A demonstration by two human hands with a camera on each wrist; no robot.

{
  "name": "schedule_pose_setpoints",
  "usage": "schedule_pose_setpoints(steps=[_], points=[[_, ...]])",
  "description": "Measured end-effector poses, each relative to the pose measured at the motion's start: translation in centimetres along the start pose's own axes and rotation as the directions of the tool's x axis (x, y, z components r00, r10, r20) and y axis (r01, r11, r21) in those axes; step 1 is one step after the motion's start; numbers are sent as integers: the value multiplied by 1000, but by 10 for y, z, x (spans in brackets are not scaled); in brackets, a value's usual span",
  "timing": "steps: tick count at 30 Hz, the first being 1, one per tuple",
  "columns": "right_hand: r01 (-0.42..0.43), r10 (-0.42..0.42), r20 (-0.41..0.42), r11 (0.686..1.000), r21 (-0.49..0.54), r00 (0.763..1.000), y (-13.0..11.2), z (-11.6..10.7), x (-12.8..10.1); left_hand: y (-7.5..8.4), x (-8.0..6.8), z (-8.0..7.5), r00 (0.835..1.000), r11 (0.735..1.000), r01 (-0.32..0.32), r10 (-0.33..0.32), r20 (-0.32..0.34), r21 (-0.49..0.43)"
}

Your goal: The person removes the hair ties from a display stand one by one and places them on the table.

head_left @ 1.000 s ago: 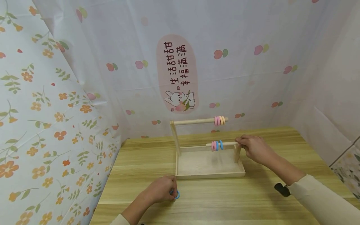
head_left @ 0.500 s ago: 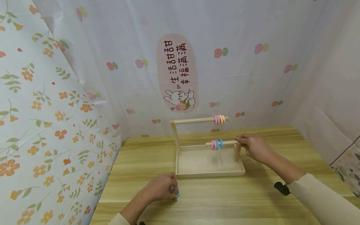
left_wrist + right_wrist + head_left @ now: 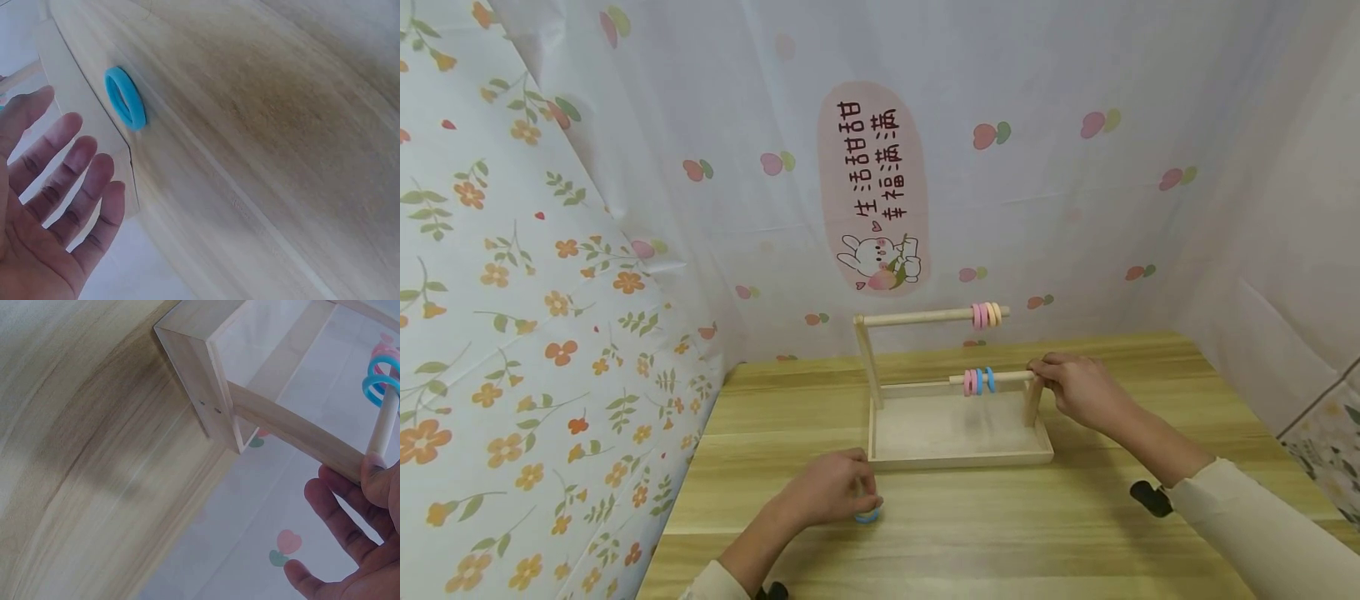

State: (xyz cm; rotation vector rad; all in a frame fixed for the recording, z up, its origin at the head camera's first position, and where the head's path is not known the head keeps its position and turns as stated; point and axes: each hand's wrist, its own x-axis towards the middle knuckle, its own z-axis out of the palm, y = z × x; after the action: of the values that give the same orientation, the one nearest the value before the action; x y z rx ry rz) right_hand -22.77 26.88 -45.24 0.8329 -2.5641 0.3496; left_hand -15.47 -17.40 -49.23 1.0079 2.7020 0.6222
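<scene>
A blue ring (image 3: 867, 517) lies on the table just below the fingertips of my left hand (image 3: 829, 490). The left wrist view shows the same ring (image 3: 134, 94) apart from the relaxed fingers, with nothing in the hand. My right hand (image 3: 1086, 392) pinches the top of the short post (image 3: 1033, 406) of a wooden stand, its thumb by the end of the lower rod (image 3: 1013, 378). Pink rings (image 3: 969, 383) and blue rings (image 3: 990, 381) hang on that rod. Higher up, the long rod (image 3: 917, 317) carries pink rings (image 3: 979, 316) and yellow rings (image 3: 993, 314) near its free end.
The stand has a shallow tray base (image 3: 962, 461) and a tall post (image 3: 868, 362) on its left. Behind the wooden table (image 3: 790, 417) hangs a printed cloth (image 3: 1045, 208), and floral cloth (image 3: 550, 350) closes off the left side.
My left hand has let go of the blue ring, which now lies on the table under the fingertips. My right hand has stayed on the post.
</scene>
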Motion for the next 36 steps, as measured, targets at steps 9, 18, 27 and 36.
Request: schedule_pose_setpoints(steps=[9,18,27,36], points=[[-5,5,17,1000,-6,1000,-1,-1,0,-1,3,-2,998,1000,-14,15,-68,25],[-22,23,23,1000,-6,999,-1,0,0,-1,5,-1,993,1000,9,-7,-114,17],[-26,26,20,1000,2,999,-3,-3,0,-1,6,1,984,999,40,-34,-173,33],[-24,24,26,1000,-2,999,-3,-2,-1,2,10,-1,978,999,28,-31,-204,-16]])
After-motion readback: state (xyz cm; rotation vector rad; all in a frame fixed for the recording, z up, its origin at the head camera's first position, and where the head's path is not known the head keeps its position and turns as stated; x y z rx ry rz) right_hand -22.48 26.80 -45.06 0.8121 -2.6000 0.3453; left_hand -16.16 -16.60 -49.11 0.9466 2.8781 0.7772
